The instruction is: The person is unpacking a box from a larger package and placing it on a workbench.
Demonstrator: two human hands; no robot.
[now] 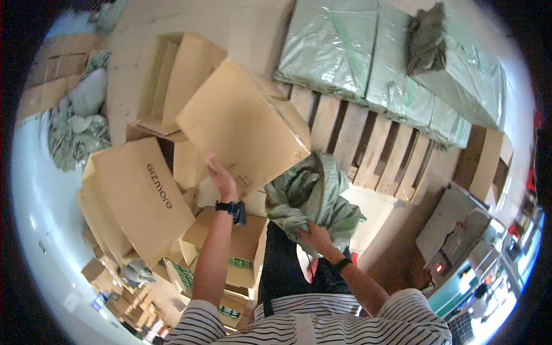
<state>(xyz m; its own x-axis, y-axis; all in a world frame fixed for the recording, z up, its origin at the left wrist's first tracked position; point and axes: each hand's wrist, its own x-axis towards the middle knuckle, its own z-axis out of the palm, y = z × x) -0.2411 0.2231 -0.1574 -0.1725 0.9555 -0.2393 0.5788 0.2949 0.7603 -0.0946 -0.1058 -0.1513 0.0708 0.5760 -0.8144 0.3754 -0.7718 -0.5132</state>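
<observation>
A large brown cardboard box [241, 123] stands tilted in front of me, its broad side turned toward me. My left hand [223, 181] is against the lower part of that side and holds the box, with one digit pointing up along it; the other fingers are partly hidden. A crumpled grey-green woven sack [307, 192] bunches up at the box's lower right corner. My right hand [315, 238] is closed on the sack's near edge. Dark bands circle both my wrists.
Brown cartons [135, 198] crowd the left, and an open carton [224, 233] with green-edged packs lies below my left hand. Green-wrapped bales [330, 46] rest by a wooden pallet [351, 135] at the far right. A grey machine [451, 227] stands to the right.
</observation>
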